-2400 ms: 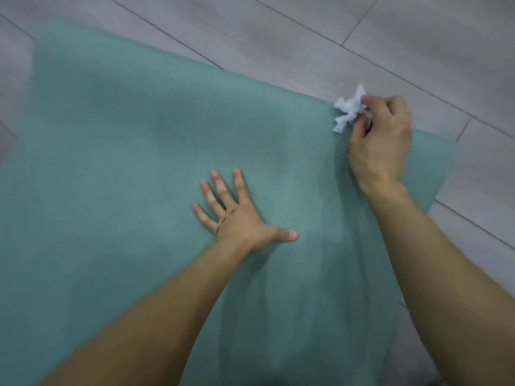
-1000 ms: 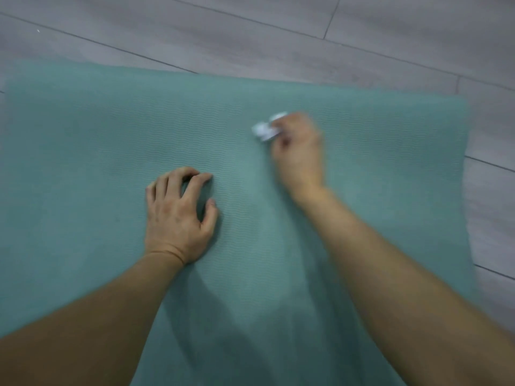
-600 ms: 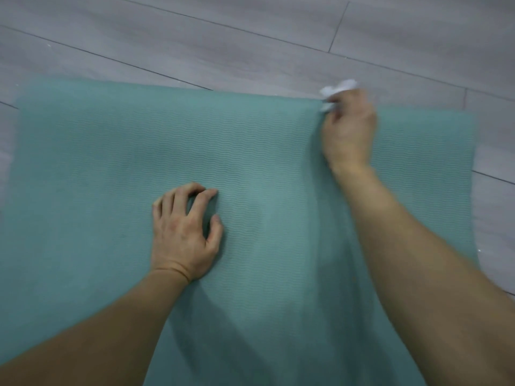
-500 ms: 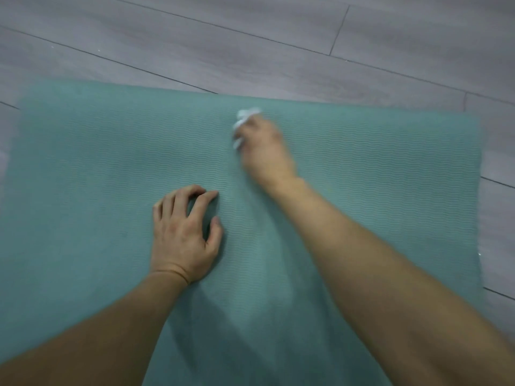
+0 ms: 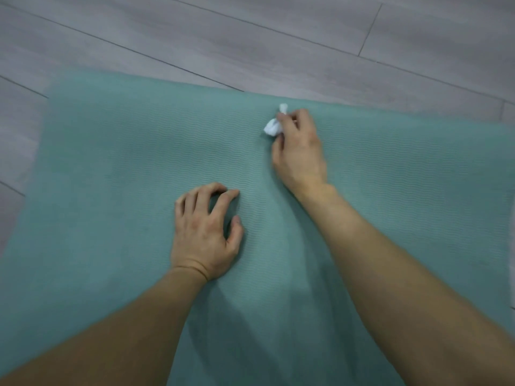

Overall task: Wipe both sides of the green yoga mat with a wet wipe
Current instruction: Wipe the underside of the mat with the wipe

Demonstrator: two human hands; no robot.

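Spreading flat across the grey plank floor point(image 5: 250, 37), the green yoga mat point(image 5: 111, 162) is seen filling most of the view, with its far edge running along the 12 o'clock side and bare floor shown beyond it and at 9 o'clock. A crumpled white wet wipe point(image 5: 273, 128) is pinched in the right grip point(image 5: 299, 154), between the thumb and the curled fingertips. It is held down on the mat just inside the far edge, at about 11 o'clock from that hand's knuckles. The left grip point(image 5: 204, 232) is placed near the middle of the mat, at 7 o'clock from the right one and apart from it. Its fingers are curled into a claw with the tips set against the ribbed surface, and nothing is held in it. Both bare forearms are stretched in from the 6 o'clock side, and their shadow is cast on the mat between them.
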